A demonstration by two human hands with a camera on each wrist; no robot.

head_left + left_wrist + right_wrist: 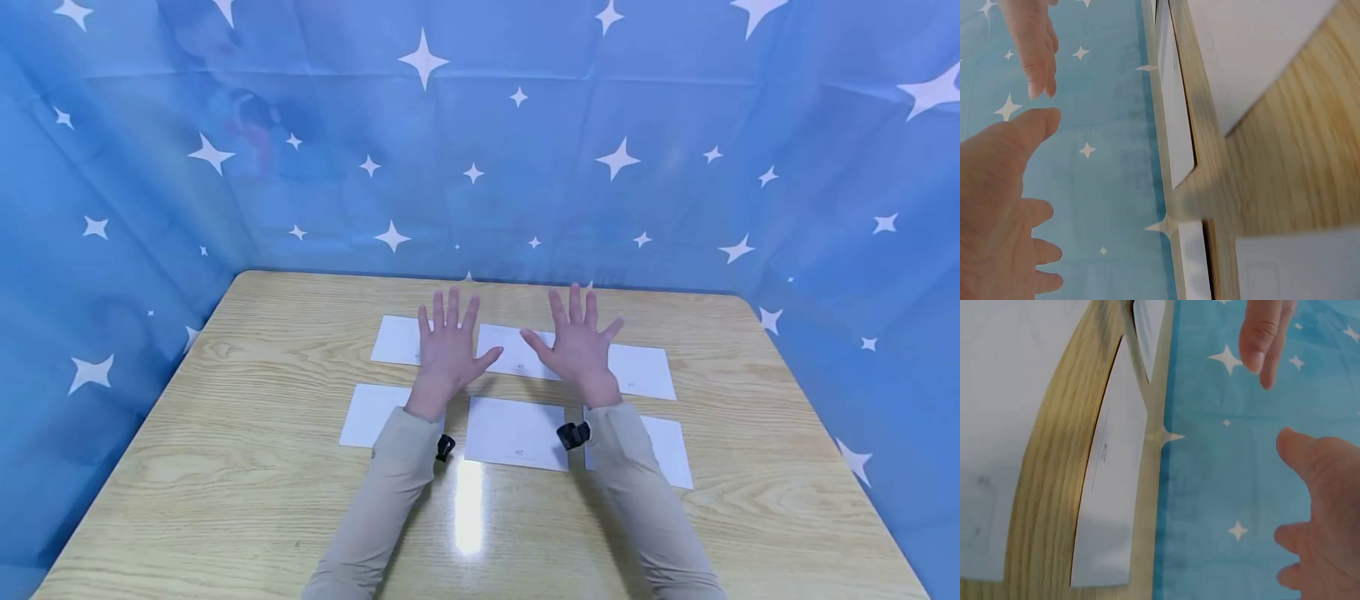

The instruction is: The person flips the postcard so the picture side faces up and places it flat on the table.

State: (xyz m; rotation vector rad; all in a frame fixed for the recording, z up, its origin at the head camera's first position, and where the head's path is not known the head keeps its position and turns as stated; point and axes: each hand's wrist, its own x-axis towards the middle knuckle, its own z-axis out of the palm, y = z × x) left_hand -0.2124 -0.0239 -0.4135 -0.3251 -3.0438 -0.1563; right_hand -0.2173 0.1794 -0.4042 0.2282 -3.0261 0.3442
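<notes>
My left hand (448,354) hovers over the left side of two rows of white cards, fingers spread and straight, palm down. Level with it, my right hand (579,350) is spread the same way over the right side. Neither holds anything, and both wrist views show them raised above the tabletop. Between the hands lie a back middle card (506,346) and a front middle card (516,433), each with a small dark mark. Partly covered by my hands and sleeves are a back left card (393,340), front left card (367,414), back right card (641,371) and front right card (667,450).
The cards lie flat on a wood-grain table (247,433) with rounded far corners. Behind and beside it hangs a blue curtain (480,208) with white stars. A dark wrist device (573,435) sits at my right cuff, and a bright reflection shows on the near tabletop.
</notes>
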